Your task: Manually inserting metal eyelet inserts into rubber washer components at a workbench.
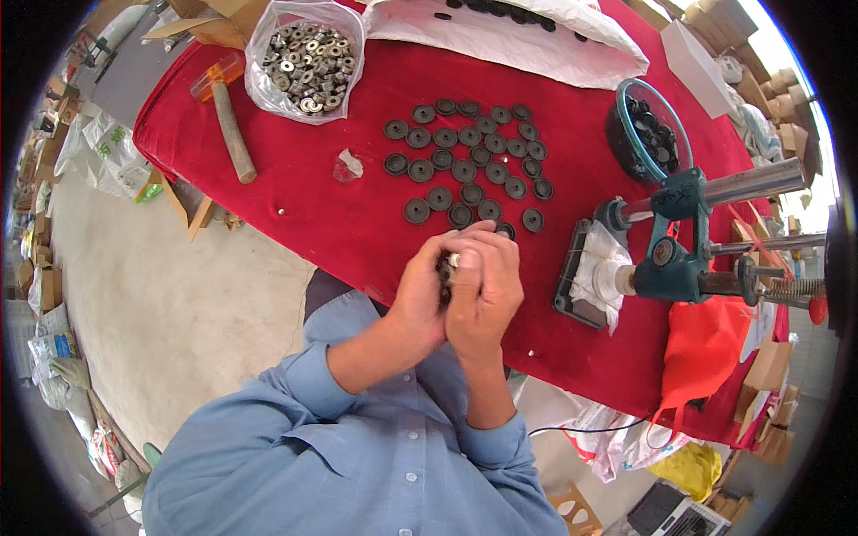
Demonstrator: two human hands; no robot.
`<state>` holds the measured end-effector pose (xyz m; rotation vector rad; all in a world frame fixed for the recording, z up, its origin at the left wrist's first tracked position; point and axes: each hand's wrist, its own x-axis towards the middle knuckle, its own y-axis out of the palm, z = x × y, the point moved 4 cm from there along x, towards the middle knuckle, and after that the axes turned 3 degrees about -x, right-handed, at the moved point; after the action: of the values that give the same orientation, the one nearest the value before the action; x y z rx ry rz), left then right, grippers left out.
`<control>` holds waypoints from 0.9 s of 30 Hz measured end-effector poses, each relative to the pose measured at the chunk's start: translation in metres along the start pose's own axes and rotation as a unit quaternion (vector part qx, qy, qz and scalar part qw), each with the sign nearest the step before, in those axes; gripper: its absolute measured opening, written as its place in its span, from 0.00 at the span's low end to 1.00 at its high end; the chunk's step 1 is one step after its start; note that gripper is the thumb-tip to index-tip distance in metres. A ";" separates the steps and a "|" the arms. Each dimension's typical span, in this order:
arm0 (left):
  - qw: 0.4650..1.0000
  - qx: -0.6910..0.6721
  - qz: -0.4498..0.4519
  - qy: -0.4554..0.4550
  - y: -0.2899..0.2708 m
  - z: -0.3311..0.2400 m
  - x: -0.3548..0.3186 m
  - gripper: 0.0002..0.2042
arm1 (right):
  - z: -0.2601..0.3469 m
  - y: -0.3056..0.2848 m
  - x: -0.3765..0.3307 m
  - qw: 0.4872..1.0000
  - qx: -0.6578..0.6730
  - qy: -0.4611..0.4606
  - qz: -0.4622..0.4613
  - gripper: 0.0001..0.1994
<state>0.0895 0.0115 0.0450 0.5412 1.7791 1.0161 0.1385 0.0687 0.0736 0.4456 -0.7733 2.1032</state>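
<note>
In my head view, the left hand and right hand are cupped together around dark parts, how many I can't tell; they're near the edge of the table; black discs lie just beyond; a press stands right.

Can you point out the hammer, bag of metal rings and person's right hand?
Hammer (232, 133): head view, its wooden handle.
Bag of metal rings (350, 27): head view, bare plastic near its rim.
Right hand (485, 299): head view, middle of the hand.
</note>
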 end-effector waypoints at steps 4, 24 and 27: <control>0.963 -0.184 0.191 -0.049 -0.050 -0.003 0.013 0.17 | 0.016 0.007 0.000 0.997 -0.028 -0.070 -0.023 0.09; 0.984 -0.133 0.080 0.083 -0.055 -0.045 -0.007 0.19 | 0.025 0.005 -0.041 0.993 -0.006 0.064 0.100 0.14; 0.982 -0.146 0.086 0.078 -0.061 -0.049 -0.009 0.19 | 0.028 0.008 -0.039 0.989 -0.038 0.035 0.135 0.15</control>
<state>0.0544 -0.0482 0.0072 0.4450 1.6976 1.4474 0.1560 0.0234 0.0697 0.2346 -0.9117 2.3160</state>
